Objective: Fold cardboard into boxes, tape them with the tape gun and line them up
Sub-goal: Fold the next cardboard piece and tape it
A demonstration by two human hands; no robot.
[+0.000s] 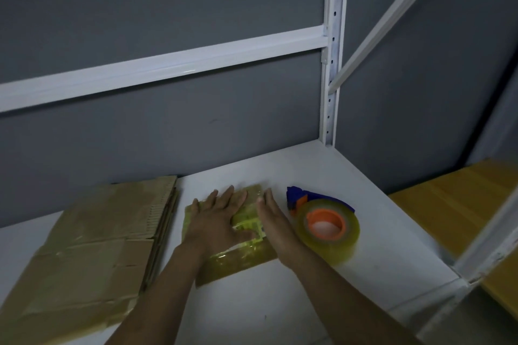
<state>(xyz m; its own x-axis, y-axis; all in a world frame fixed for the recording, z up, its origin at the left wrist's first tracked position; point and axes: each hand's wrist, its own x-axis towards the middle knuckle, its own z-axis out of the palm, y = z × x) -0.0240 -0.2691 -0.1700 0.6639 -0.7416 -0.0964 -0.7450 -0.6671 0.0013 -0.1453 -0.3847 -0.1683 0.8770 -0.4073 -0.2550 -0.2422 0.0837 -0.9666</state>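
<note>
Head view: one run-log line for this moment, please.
left hand flat on taped cardboard | right hand open at its right edge | tape gun lying on shelf

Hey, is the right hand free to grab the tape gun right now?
Probably yes. The right hand lies open against the taped cardboard, holding nothing, and the tape gun sits just to its right on the white shelf with nothing between.

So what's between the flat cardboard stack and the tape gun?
Head view: a small tape-covered cardboard piece, left hand flat on it, right hand at its edge.
</note>
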